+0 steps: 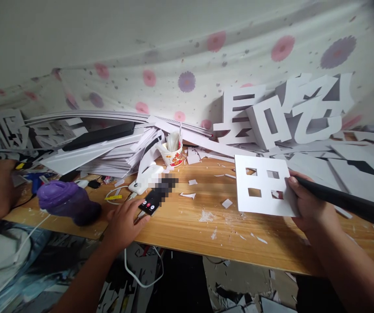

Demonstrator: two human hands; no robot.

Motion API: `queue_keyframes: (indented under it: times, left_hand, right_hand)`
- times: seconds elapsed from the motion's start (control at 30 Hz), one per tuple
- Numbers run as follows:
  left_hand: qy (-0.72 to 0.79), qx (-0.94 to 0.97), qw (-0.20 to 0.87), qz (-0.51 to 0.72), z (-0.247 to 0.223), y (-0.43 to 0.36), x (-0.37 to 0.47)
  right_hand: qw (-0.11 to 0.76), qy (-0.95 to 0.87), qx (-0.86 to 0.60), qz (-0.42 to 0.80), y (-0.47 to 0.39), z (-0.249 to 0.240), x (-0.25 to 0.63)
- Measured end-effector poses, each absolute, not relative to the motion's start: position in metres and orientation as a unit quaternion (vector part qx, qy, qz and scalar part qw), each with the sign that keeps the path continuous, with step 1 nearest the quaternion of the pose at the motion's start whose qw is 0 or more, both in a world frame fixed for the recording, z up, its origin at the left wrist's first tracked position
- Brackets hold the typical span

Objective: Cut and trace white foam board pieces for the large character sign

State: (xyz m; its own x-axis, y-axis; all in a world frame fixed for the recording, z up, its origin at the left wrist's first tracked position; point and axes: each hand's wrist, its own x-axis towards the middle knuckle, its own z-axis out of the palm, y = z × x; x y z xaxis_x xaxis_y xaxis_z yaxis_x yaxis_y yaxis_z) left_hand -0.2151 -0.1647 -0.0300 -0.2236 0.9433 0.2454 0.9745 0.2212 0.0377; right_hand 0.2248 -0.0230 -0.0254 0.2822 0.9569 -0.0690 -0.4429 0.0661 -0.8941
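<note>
The lower end of a black phone (152, 200) sits between the thumb and fingers of my left hand (125, 221). Round red and white buttons show on its screen, and a white cable runs close by. In my right hand (314, 208) is a flat white square board (268, 206) with several square holes cut in it. The thumb presses on the board's right edge. A long black bar-like object (346, 198) stretches from that hand to the right edge of the view; its kind is unclear. A white device (141, 184) lies beside the phone.
White cut-out characters (265, 121) stand at the back right. A paper cup (173, 156) holds thin sticks. Stacked white sheets (115, 152) lie behind a purple bottle (66, 200). White scraps litter the wooden table (180, 230). Another person's arm (1, 187) is at left.
</note>
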Motion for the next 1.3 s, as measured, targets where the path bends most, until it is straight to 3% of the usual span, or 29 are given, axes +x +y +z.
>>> queue_keyframes:
  times: [0.53, 0.9, 1.3]
  left_hand:
    - [-0.838, -0.544, 0.044, 0.021, -0.01, -0.133, -0.195]
    - [-0.797, -0.583, 0.123, -0.1, -0.031, -0.17, -0.206]
    - [-0.808, -0.574, 0.11, -0.074, -0.031, -0.165, -0.206]
  right_hand:
    - [0.659, -0.282, -0.454, 0.529, -0.024, -0.02, 0.221]
    - [0.646, -0.272, -0.486, 0.521, -0.028, -0.011, 0.217]
    - [0.659, -0.28, -0.482, 0.505, -0.026, -0.016, 0.218]
